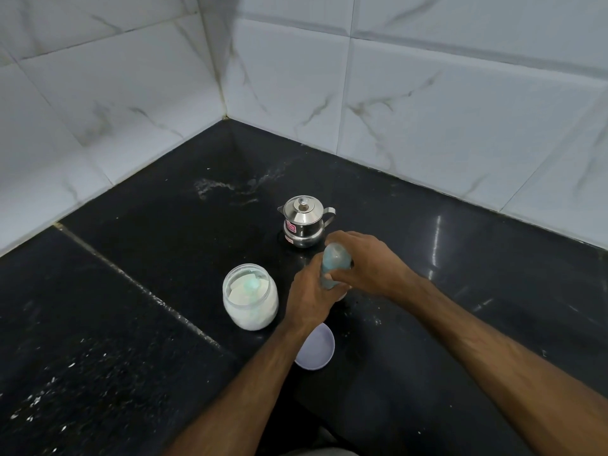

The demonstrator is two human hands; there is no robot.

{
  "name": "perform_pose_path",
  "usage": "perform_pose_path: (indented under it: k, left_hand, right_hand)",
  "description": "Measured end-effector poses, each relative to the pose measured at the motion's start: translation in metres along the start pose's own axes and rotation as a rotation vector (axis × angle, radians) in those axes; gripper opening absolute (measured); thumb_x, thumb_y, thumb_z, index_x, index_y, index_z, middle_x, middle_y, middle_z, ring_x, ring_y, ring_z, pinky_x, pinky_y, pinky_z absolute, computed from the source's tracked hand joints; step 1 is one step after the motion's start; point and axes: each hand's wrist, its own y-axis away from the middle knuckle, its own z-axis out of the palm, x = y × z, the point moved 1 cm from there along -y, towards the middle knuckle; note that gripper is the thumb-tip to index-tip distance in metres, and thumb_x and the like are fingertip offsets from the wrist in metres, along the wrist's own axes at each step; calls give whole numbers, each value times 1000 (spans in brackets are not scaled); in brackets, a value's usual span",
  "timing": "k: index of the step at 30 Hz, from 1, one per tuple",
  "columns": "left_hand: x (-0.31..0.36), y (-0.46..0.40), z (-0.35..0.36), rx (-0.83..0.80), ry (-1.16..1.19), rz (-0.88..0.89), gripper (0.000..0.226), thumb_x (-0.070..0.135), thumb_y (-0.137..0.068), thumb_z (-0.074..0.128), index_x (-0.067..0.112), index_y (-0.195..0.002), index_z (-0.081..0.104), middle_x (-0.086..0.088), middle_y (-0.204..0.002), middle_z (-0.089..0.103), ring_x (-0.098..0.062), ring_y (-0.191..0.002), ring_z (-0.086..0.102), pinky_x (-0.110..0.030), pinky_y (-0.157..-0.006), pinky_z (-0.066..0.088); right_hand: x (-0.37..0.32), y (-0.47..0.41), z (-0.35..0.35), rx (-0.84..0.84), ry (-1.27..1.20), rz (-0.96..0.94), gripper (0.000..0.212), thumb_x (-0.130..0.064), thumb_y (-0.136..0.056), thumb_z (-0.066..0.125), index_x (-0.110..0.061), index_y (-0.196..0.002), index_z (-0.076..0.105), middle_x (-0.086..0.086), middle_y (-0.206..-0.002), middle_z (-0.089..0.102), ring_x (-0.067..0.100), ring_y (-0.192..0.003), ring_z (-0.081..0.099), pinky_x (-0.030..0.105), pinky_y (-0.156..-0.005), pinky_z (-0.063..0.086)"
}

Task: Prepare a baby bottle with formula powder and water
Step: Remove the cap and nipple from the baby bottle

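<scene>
The baby bottle (333, 264) is motion-blurred and mostly covered by the left hand (309, 297) and right hand (368, 264), so its cap, base and contents cannot be made out. The left forearm hides part of the white lid (317, 350). The scoop (251, 285) in the powder jar (250, 296) shows only as a teal blur. The steel pot's (304, 222) sticker is unreadable. Both arms run off the bottom edge.

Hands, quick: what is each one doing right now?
Left hand: curled round the lower part of the baby bottle.
Right hand: curled round the bottle's upper part.
</scene>
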Motion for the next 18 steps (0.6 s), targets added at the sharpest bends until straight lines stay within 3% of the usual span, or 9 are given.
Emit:
perform_pose_path:
  k: [3,7,13,15,18]
  left_hand:
    - [1,1,-1,-6,14,9,60,29,-83,77,20,-136,50,18,-110,52,-1,-103,52,0,-73,35]
    - [2,3,-4,-15,42,24,59,27,-81,79,21,-133,52,7,-120,63,-7,-108,58,-27,-96,49]
    - [5,4,-4,-12,71,48,58,30,-79,79,25,-131,54,10,-118,64,-9,-109,61,-35,-98,52]
    - [3,4,-4,-15,71,43,58,30,-79,79,25,-131,54,8,-119,65,-10,-110,61,-32,-97,51]
    - [1,4,-5,-11,52,51,57,34,-78,80,26,-128,54,18,-110,61,-3,-103,60,-14,-87,47]
  right_hand:
    - [2,-1,-1,-6,17,-28,55,-37,-78,76,-25,-127,51,-4,-122,58,16,-107,56,29,-86,48]
    - [4,-2,-2,-30,19,-76,54,-35,-78,76,-26,-126,52,-5,-122,58,13,-106,56,25,-85,45]
    - [7,-2,-3,-3,-14,-94,52,-33,-78,76,-26,-124,53,-7,-119,58,10,-100,54,25,-81,47]
    - [9,0,-2,-2,-38,-113,51,-32,-78,76,-27,-124,54,-7,-119,59,9,-99,55,27,-82,51]
    - [8,4,-13,11,-155,-175,51,-25,-78,78,-24,-124,56,-7,-119,60,8,-101,59,26,-82,55]
